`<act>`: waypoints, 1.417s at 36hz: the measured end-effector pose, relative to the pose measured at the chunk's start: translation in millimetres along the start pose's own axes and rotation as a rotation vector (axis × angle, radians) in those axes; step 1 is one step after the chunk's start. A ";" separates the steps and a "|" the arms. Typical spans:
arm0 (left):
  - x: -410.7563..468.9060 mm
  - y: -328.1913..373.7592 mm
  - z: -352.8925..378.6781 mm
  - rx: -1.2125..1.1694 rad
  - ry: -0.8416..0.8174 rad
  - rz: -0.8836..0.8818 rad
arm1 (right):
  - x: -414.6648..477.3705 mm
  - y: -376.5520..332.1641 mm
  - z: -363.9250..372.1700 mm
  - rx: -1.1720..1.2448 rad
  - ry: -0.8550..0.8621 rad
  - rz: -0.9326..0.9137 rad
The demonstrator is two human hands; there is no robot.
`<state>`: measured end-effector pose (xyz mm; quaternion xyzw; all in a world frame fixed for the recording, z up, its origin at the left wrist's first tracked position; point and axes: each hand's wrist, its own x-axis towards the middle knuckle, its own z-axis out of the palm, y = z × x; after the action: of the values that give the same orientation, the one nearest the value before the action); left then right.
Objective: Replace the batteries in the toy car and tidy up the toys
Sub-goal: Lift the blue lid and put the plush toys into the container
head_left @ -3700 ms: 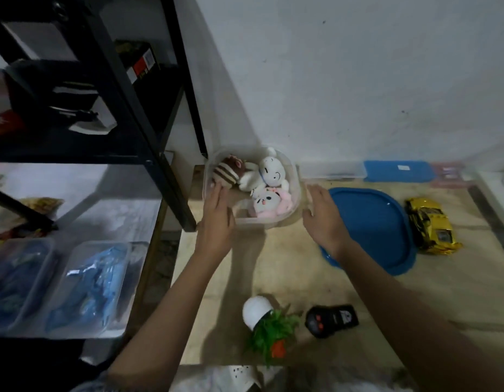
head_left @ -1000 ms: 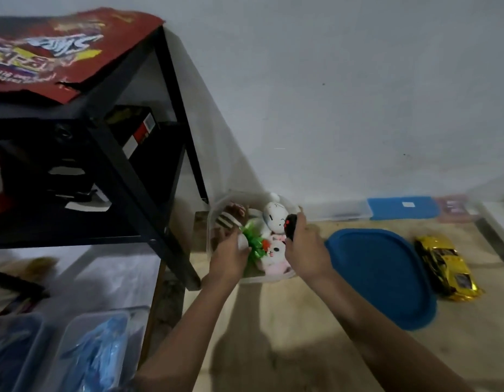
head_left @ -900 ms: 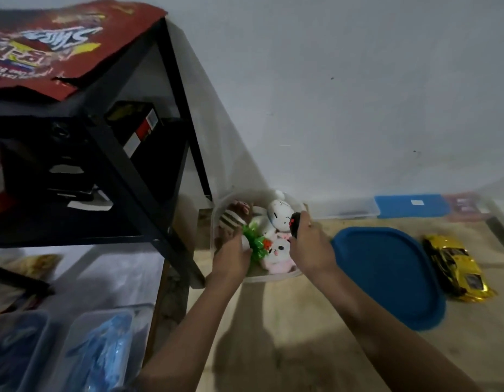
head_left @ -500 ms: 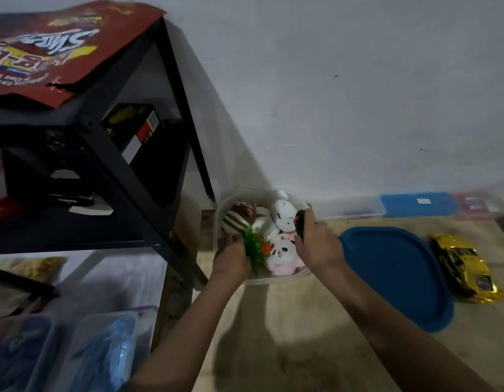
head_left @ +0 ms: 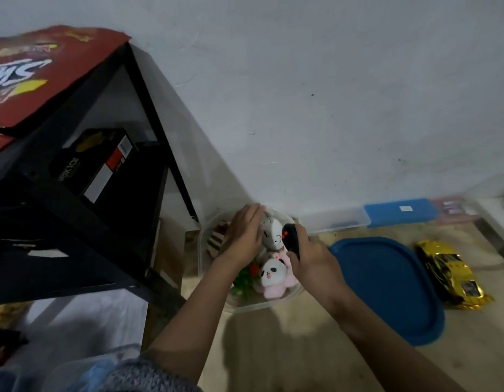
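Note:
A clear plastic tub [head_left: 262, 306] stands on the wooden table by the wall, filled with soft toys. A white round plush [head_left: 273, 233] and a pink-and-white plush [head_left: 270, 278] lie in it, with a green leafy toy [head_left: 242, 281] at its front left. My left hand [head_left: 245, 236] lies flat, fingers apart, over the toys at the tub's back left. My right hand [head_left: 310, 258] grips a black remote control [head_left: 291, 237] with red buttons over the tub's right side. The yellow toy car [head_left: 451, 274] sits on the table at the right.
A blue lid [head_left: 392, 287] lies on the table between the tub and the car. Flat clear, blue and pink cases [head_left: 400, 215] line the wall. A black metal shelf [head_left: 84, 199] with boxes and a red snack bag [head_left: 38, 72] stands at the left.
My left hand has let go of the green leafy toy, which now lies in the tub, and has moved back over the plush toys. My right hand still holds the remote.

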<state>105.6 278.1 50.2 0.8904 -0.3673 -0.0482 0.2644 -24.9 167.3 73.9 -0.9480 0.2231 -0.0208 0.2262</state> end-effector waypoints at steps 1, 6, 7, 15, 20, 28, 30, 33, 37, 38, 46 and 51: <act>4.5 -2.6 4.2 0.019 -0.005 0.006 | -0.7 0.4 -0.2 0.003 0.007 -0.006; 13.9 -16.0 18.4 0.098 -0.057 0.035 | 3.2 0.8 2.7 -0.017 0.004 0.005; 14.4 -19.0 20.4 0.122 -0.076 0.034 | 4.1 0.4 3.3 -0.029 0.003 0.007; 11.3 -32.1 29.5 0.153 -0.192 -0.071 | 10.8 -4.7 6.3 -0.152 0.015 0.046; 13.8 -35.1 29.9 0.168 -0.171 -0.026 | 21.6 -6.7 25.2 -0.318 0.043 0.044; 10.1 -31.3 24.3 0.150 -0.128 -0.014 | 23.5 -13.5 35.8 -0.571 -0.029 0.063; 8.5 -33.7 27.6 0.171 -0.152 -0.025 | 21.3 -17.6 32.0 -0.606 -0.016 0.080; 10.0 -38.9 34.1 0.225 -0.188 -0.049 | 17.7 -18.4 38.7 -0.573 0.025 0.051; 14.6 -40.5 37.9 0.295 -0.206 -0.021 | 14.3 -21.7 41.1 -0.369 -0.056 0.088; 15.2 -40.4 37.8 0.310 -0.210 -0.015 | 13.8 -19.9 43.4 -0.300 -0.096 0.082; 13.5 -43.3 38.0 0.410 -0.259 0.002 | 18.6 -10.4 57.3 -0.019 -0.224 0.101; 11.7 -42.6 35.2 0.405 -0.261 -0.001 | 13.9 -15.2 52.5 -0.202 -0.188 0.023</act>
<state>131.0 279.9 -0.2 0.9117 -0.4002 -0.0882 0.0305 1.2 195.5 32.6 -0.9611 0.2125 0.0934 0.1498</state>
